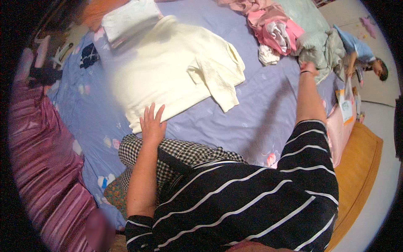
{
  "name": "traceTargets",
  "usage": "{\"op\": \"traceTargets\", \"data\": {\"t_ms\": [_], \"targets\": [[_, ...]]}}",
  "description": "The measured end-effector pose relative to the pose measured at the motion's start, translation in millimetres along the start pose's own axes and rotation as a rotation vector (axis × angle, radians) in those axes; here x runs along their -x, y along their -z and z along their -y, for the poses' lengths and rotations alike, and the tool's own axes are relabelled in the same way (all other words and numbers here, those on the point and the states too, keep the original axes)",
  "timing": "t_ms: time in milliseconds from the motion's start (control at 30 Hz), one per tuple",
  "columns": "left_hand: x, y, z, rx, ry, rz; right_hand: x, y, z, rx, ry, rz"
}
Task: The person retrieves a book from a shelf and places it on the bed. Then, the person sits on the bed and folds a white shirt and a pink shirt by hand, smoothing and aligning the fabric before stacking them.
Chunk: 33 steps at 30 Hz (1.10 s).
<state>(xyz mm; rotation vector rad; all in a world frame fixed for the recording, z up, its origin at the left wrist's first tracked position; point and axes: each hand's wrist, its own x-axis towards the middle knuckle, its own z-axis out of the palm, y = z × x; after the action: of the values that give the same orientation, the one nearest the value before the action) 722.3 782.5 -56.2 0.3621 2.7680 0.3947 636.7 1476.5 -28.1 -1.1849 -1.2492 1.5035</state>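
Note:
A cream long-sleeved top lies spread on a lavender flowered bedsheet, one sleeve folded across it. My left hand rests on its lower edge, palm down with the fingers spread, holding nothing. Stretched far out to the right, my right hand wears a dark band at the wrist. It touches a crumpled grey-green quilt; its fingers are partly hidden, so whether they grip the cloth is unclear. Beside the quilt lies a heap of pink clothing with a white piece at its near end.
A folded white cloth and a small dark cloth lie at the back left. A maroon curtain hangs on the left. Beyond the bed's right side, a person in blue is near a plastic bag and an orange-brown headboard.

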Motion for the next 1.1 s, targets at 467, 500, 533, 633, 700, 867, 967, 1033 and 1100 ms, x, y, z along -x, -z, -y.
{"op": "traceTargets", "data": {"t_ms": [467, 500, 533, 633, 700, 867, 967, 1033, 1100], "targets": [[4.4, 1.4, 7.0, 0.057, -0.012, -0.022, 263.9, -231.4, 66.3, 0.432, 0.558, 1.504], [9.1, -4.9, 15.9, 0.018, -0.025, -0.086, 277.1, -211.1, 18.8, 0.550, 0.524, 1.556], [6.3, -7.4, 16.6, 0.053, -0.012, -0.101, 283.7, -179.0, -20.6, 0.549, 0.444, 1.524], [1.2, -9.7, 13.9, 0.140, 0.020, -0.218, 266.4, -92.3, -104.4, 0.942, 0.650, 1.186], [-2.7, -9.9, 19.9, 0.212, 0.052, -0.301, 290.4, -41.1, -116.9, 0.836, 0.439, 1.074], [-2.4, -4.8, 17.0, 0.161, 0.086, -0.369, 332.2, -9.0, -117.7, 1.047, 0.399, 1.099], [-3.4, 0.4, 16.2, 0.171, 0.126, -0.310, 345.2, -23.0, -103.7, 0.853, 0.295, 1.118], [-1.9, -2.2, 20.0, 0.188, 0.121, -0.348, 363.0, -36.7, -86.6, 0.543, 0.027, 1.111], [-1.2, -3.1, 21.9, 0.199, 0.112, -0.382, 368.8, -55.7, -60.1, 0.443, -0.090, 1.099]]}}
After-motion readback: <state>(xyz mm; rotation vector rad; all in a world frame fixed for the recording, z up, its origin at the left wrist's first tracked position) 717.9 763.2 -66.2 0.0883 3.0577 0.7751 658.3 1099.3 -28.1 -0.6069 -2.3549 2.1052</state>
